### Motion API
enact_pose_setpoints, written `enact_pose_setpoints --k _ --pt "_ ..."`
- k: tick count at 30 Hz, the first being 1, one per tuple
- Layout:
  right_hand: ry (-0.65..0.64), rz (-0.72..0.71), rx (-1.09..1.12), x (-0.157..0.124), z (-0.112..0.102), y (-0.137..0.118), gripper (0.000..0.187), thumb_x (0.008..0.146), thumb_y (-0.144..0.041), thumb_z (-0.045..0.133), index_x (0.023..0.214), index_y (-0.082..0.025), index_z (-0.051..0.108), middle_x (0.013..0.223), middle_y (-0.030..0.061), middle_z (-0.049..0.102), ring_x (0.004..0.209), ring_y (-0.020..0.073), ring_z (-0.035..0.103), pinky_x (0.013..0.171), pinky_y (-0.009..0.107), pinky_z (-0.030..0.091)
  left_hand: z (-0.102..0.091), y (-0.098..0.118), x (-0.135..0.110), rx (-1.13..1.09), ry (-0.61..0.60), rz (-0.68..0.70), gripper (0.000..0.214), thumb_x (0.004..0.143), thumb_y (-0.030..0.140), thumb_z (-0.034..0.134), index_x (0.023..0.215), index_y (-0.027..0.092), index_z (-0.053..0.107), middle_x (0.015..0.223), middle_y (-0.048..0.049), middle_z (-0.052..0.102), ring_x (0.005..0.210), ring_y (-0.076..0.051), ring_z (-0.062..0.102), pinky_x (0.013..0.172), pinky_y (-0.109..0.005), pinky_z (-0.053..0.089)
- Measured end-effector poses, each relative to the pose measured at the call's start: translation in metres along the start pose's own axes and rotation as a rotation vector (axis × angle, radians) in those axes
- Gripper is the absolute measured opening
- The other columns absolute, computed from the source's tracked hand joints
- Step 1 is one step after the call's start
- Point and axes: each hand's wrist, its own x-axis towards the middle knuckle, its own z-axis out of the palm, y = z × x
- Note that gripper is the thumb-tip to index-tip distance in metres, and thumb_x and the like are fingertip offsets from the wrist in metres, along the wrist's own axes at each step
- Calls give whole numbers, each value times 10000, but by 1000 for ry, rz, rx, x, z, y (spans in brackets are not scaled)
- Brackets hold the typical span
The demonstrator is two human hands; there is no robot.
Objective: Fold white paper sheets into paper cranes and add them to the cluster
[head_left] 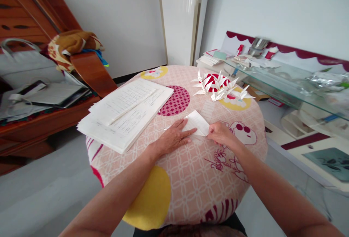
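Observation:
A small folded sheet of white paper (pixel 198 120) lies on the patterned tablecloth in front of me. My left hand (pixel 178 135) rests flat on its left side, fingers stretched and spread. At its right corner my right hand (pixel 218 133) is closed, thumb and fingers pinching the paper's edge. Beyond the hands, to the right, stands a cluster of folded white paper cranes (pixel 218 86). A thick stack of printed paper sheets (pixel 125 113) lies to the left, with a narrower bundle on top.
The round table (pixel 180 179) wears a pink cloth. To the right is a glass-topped cabinet (pixel 272 80) with papers, a metal pot (pixel 258 46) and plastic bags. On the left, a wooden bench (pixel 92 71) holds a grey bag (pixel 24 62) and clothes. A tall white air conditioner (pixel 178 22) stands behind.

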Motion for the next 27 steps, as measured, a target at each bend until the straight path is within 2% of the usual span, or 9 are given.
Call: enact_pose_setpoints --k 2,4,6,8,11,15,18,22,27 --pt "-33 -1 63 -6 -6 0 109 678 -117 578 588 -178 563 412 -24 547 341 122 512 368 198 347 -1 1 1 -4 -10 -5 537 1003 531 361 1492 323 436 1650 -80 227 1511 -311 228 1217 -482 229" --pt "-54 -66 180 -8 -9 -5 107 696 -99 560 619 -175 561 452 -31 567 361 104 518 366 180 340 -2 1 1 -12 -20 -12 536 1003 527 367 1490 318 442 1647 -97 228 1512 -325 221 1214 -491 230" --pt "-63 -148 292 -6 -5 -13 90 719 -97 554 678 -172 582 513 -28 600 409 97 553 366 163 338 -3 1 0 -27 -14 -11 537 1001 525 378 1486 308 453 1641 -116 239 1508 -338 228 1210 -506 237" --pt "-51 -173 342 0 2 -22 111 723 -76 538 735 -170 597 542 -29 610 418 96 565 360 158 347 -2 0 0 -49 7 -9 539 994 527 403 1476 297 471 1634 -121 257 1505 -336 242 1207 -517 249" --pt "-68 -131 294 14 16 -29 85 742 -87 562 711 -163 583 546 -16 621 402 94 568 345 151 342 2 0 1 -102 53 -76 521 990 506 438 1446 267 514 1608 -119 324 1485 -315 303 1194 -508 300" --pt "-82 -95 220 25 25 -25 99 754 -143 634 687 -169 566 471 -36 586 350 82 525 337 144 333 14 8 11 -186 215 -331 510 941 423 550 1381 168 580 1479 -154 515 1363 -286 496 1125 -460 433" --pt "-90 -103 230 28 27 -21 114 754 -145 652 682 -170 567 452 -40 579 345 84 525 337 146 336 22 17 21 -169 305 -424 524 865 349 643 1349 149 607 1440 -167 552 1331 -305 525 1120 -482 441" --pt "-83 -113 247 28 28 -20 111 749 -142 657 678 -170 576 453 -37 577 345 99 532 328 157 335 24 19 26 -170 325 -448 521 826 260 653 1339 170 619 1456 -144 542 1338 -306 517 1139 -500 422" --pt "-82 -121 258 29 28 -20 111 748 -139 647 674 -176 572 466 -34 582 354 117 546 309 167 337 19 11 22 -231 269 -461 574 796 171 627 1368 145 592 1494 -157 496 1381 -291 478 1172 -479 389"
